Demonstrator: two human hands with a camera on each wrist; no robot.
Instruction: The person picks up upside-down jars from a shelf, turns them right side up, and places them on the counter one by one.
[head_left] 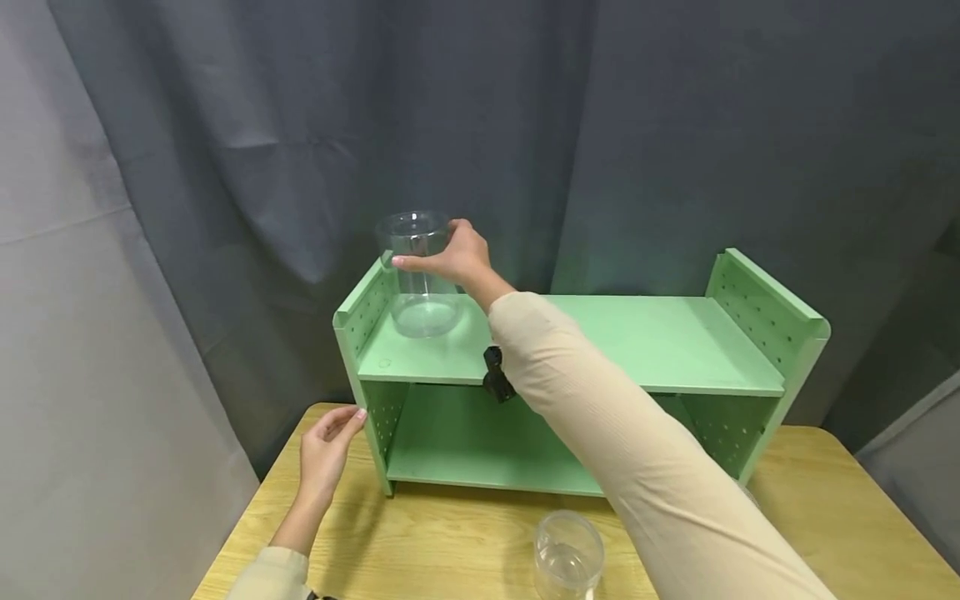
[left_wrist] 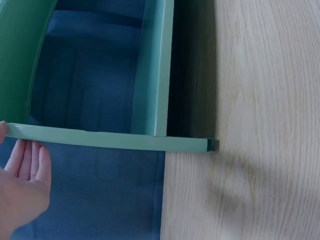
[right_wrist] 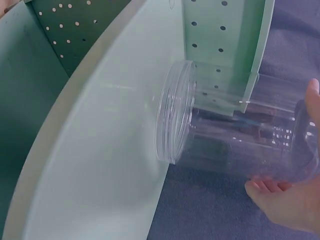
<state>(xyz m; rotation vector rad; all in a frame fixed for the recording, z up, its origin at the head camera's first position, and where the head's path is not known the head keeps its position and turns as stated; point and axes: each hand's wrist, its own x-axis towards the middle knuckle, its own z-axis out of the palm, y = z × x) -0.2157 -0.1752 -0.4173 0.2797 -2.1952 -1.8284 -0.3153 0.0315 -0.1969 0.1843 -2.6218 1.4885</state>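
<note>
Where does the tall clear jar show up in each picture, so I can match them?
Head: left of centre, the clear jar is at the left end of the green shelf unit's top.
Left wrist: not in it.
Right wrist: right half, lying sideways in the picture.
Shared landmark: the green shelf unit.

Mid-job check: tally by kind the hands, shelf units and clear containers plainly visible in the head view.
Hands: 2 (left hand, right hand)
Shelf units: 1 (green shelf unit)
Clear containers: 2 (tall jar held up top, smaller container on the table)
Total: 5
Not counted: anything hidden behind the right sleeve.
</note>
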